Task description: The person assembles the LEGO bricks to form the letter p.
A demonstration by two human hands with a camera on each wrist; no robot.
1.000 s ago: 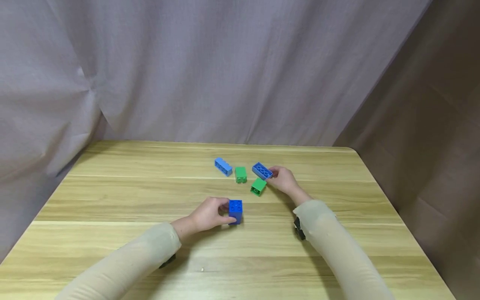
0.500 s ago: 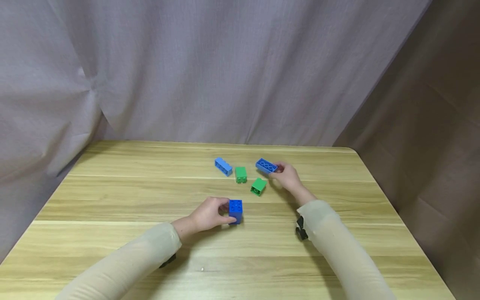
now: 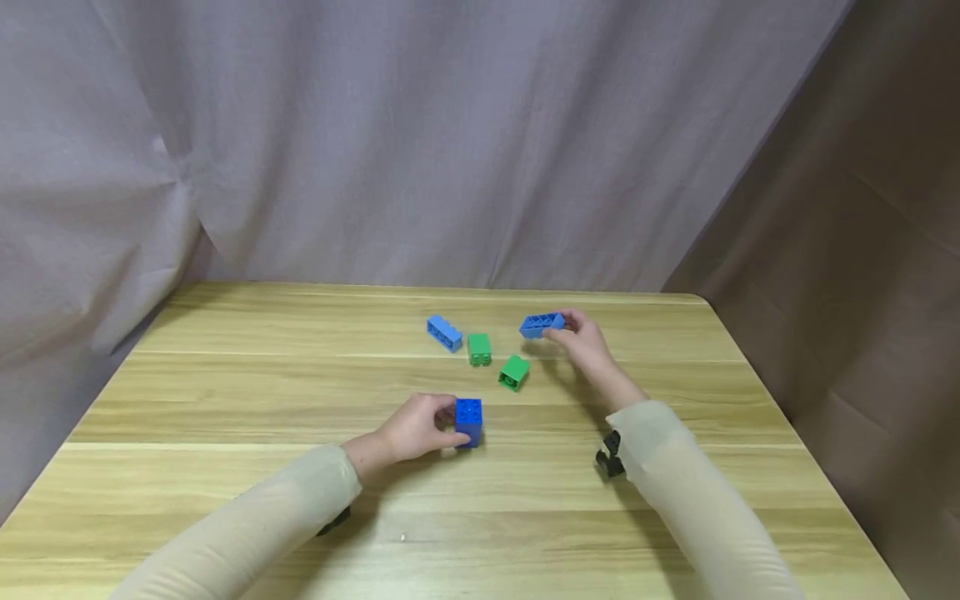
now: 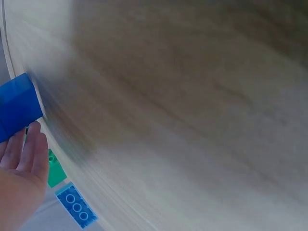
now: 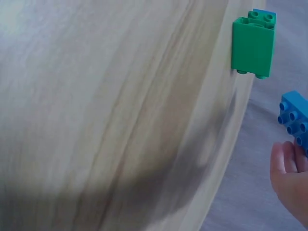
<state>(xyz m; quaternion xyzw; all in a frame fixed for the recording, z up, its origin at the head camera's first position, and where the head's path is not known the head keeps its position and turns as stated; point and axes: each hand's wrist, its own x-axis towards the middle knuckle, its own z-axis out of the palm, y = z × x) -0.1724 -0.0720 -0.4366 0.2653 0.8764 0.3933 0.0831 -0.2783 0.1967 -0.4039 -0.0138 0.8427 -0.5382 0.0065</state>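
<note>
My left hand (image 3: 416,427) holds a tall dark blue toy building block (image 3: 468,422) upright on the table, thumb on its near side. Studs show on its top. Farther off and to the right, my right hand (image 3: 588,343) pinches one end of a long blue building brick (image 3: 538,326). That brick is tilted, its hollow underside turned toward the head camera; in the right wrist view its studs (image 5: 293,115) show. It appears raised off the table. Two green bricks, one (image 3: 479,348) near the middle and one (image 3: 514,372) closer to me, lie between the hands.
Another long blue brick (image 3: 445,333) lies on its side at the back, left of the green ones. The wooden table (image 3: 225,367) ends at a grey curtain (image 3: 375,150) behind, with a brown curtain (image 3: 847,250) on the right.
My right hand has moved the long blue brick to the right and away from the green bricks, tilting it and apparently lifting it. The left hand stays on the dark blue block.
</note>
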